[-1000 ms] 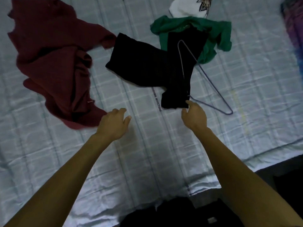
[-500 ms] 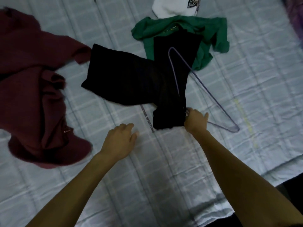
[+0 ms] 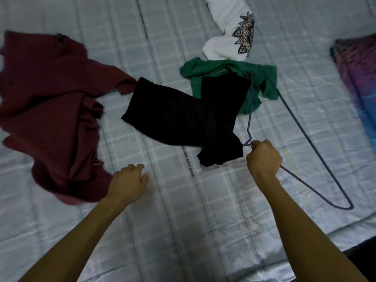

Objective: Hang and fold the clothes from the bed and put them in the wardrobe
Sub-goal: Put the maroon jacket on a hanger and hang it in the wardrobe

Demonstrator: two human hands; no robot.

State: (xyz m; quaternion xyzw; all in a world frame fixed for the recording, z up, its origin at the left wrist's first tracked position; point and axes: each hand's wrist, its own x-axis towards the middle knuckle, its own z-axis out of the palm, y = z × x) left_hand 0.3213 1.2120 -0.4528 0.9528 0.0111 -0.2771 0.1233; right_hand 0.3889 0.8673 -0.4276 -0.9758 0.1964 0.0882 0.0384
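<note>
Fingers [image 3: 262, 146] of right hand [image 3: 263, 159] are curled tight round the wire hanger [image 3: 249, 119] at its neck, thumb side up. One hanger arm runs away from the fist along the right edge of the black garment [image 3: 179, 119] and up onto the green shirt [image 3: 203, 70]. The long bar comes back down to the right, to a bent corner near the bed's edge (can't tell if the wire is lifted or flat on the sheet).

Black garment is spread mid-bed, its near corner just beside the right fist, its far part overlapping the green shirt. White printed top [image 3: 223, 45] sits beyond the green one, touching it. Maroon garment [image 3: 50, 98] is heaped to the left, one sleeve tip meeting the black piece.

Left hand [image 3: 127, 184] has loosely bent fingers gripping nothing, low over the plaid bedsheet [image 3: 203, 220], right beside the maroon hem. Multicoloured fabric [image 3: 356, 68] at the right edge, blurred.
</note>
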